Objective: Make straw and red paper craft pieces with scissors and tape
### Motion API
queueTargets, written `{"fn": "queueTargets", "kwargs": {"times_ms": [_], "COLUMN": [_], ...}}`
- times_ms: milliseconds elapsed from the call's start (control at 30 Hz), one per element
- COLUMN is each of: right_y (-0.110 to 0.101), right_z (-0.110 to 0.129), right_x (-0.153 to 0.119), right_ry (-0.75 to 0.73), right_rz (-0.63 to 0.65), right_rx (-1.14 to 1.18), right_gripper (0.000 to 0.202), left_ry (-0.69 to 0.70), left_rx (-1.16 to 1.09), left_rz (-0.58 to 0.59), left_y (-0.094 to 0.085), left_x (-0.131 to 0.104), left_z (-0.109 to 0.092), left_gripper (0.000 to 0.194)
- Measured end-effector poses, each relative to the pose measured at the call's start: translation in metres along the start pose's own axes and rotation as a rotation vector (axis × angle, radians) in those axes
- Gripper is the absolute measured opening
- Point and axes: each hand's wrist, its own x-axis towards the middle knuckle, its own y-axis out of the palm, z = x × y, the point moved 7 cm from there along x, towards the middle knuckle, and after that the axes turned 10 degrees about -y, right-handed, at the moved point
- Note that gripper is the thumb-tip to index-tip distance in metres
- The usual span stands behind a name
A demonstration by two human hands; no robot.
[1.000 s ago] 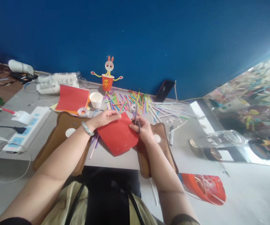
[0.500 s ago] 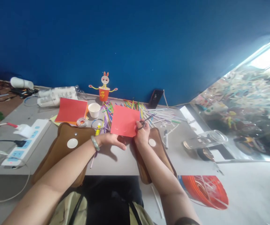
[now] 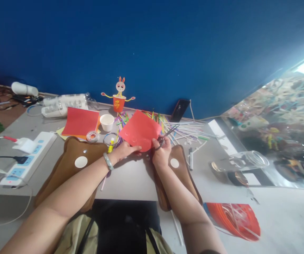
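Observation:
A sheet of red paper (image 3: 141, 128) is held up over the table, turned like a diamond, with faint curved outlines near its left and lower edges. My left hand (image 3: 125, 151) grips its lower left side, thumb on top. At the lower right edge, my right hand (image 3: 161, 150) pinches the paper and also holds dark-handled scissors (image 3: 171, 130), whose blades point up and right, away from the paper. Beneath and behind the sheet lies a pile of coloured sticks (image 3: 121, 121). A yellow glue stick or marker (image 3: 111, 145) lies beside my left hand.
Brown pads (image 3: 59, 173) lie under both forearms. At the left are a power strip (image 3: 27, 158), red paper stack (image 3: 80, 121), tape roll (image 3: 92, 136) and white cup (image 3: 106, 122). A rabbit-figure cup (image 3: 118, 104), leaning phone (image 3: 180, 110) and clear jar (image 3: 240, 161) stand farther out.
The red paper has turned from nearly square-on to a diamond. My left hand has closed from open below the sheet onto its lower edge. The scissors stay in my right hand.

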Motion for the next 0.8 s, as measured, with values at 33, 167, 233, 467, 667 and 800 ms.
{"fn": "queueTargets", "kwargs": {"times_ms": [33, 167, 233, 467, 667, 800], "right_y": [0.0, 0.002, 0.006, 0.033, 0.041, 0.041], "right_z": [0.001, 0.0, -0.001, 0.001, 0.0, 0.003], "right_x": [0.0, -0.001, -0.002, -0.024, -0.035, -0.034], "right_ry": [-0.003, 0.031, 0.066, 0.156, 0.225, 0.209], "right_rz": [0.007, 0.068, 0.154, 0.647, 0.776, 0.779], "right_rx": [-0.015, -0.037, -0.047, -0.158, -0.175, -0.174], "right_gripper": [0.036, 0.038, 0.038, 0.046, 0.047, 0.048], "left_ry": [0.008, 0.008, 0.016, 0.095, 0.111, 0.089], "left_rx": [-0.012, -0.084, -0.132, -0.206, -0.192, -0.131], "left_rz": [-0.01, -0.095, -0.166, -0.401, -0.312, -0.261], "left_y": [0.0, -0.011, -0.023, -0.053, -0.045, -0.04], "left_x": [0.0, 0.003, 0.004, -0.003, -0.002, 0.0], "left_z": [0.0, 0.001, -0.002, -0.021, -0.018, -0.011], "left_gripper": [0.019, 0.022, 0.025, 0.029, 0.031, 0.033]}}
